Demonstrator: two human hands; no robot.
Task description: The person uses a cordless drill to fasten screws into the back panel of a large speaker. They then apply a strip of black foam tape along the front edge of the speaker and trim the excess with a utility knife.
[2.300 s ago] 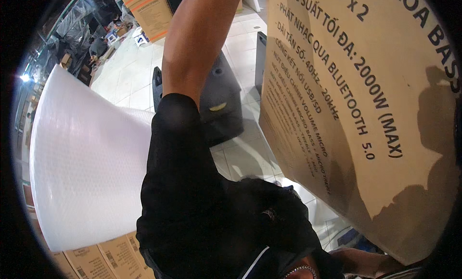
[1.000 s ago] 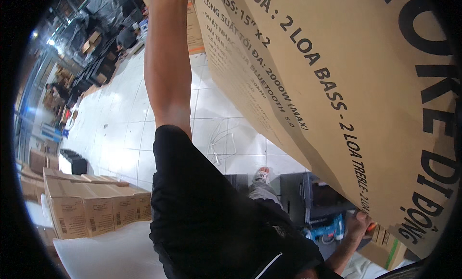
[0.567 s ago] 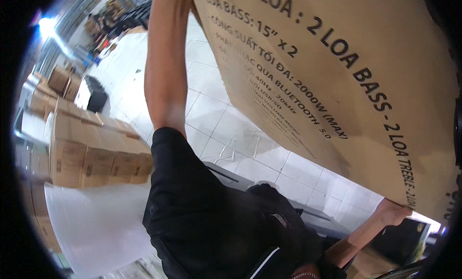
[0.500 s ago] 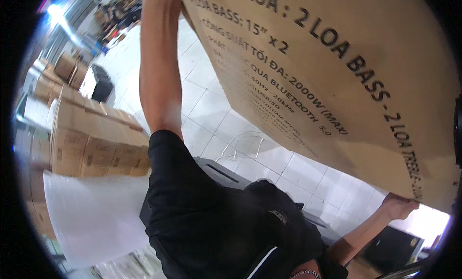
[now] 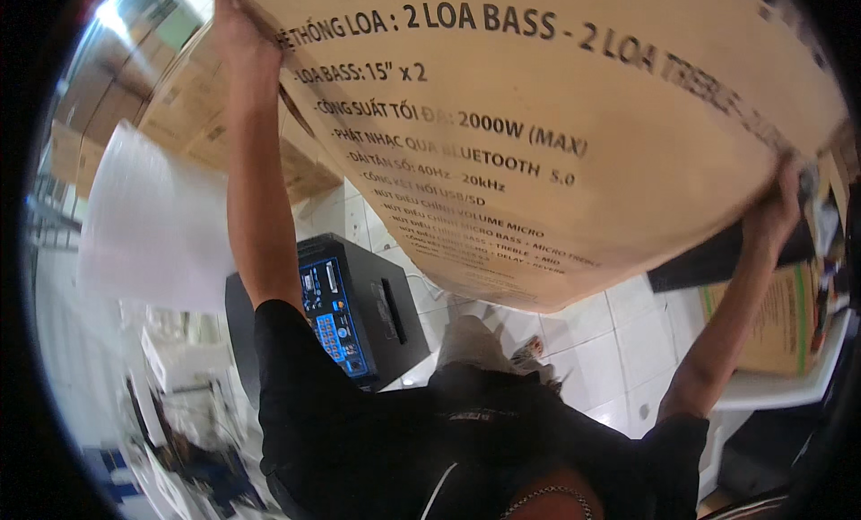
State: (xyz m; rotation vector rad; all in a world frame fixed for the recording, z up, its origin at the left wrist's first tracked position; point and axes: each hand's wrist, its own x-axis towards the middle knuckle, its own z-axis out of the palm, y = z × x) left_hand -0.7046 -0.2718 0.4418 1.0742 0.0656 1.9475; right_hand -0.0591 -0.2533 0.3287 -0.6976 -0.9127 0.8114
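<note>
A large brown cardboard box with dark print spans the upper middle, raised in front of my body above the floor. My left hand is closed on its left edge, partly cut off by the top of the picture. Against the right edge, my right hand grips with the fingers partly hidden. Below the box and beside my left upper arm stands a black speaker cabinet with a blue-lined control panel and a recessed side handle.
A roll of clear wrapping film stands left of the speaker. Stacked cardboard boxes rise behind it at the far left. On the right, a flat carton lies by a white edge. White tiles cover the floor.
The view has swung round, and the speaker's panel now shows beside my left arm. The box has levelled out, with my right hand higher on its right edge. Both hands keep hold.
</note>
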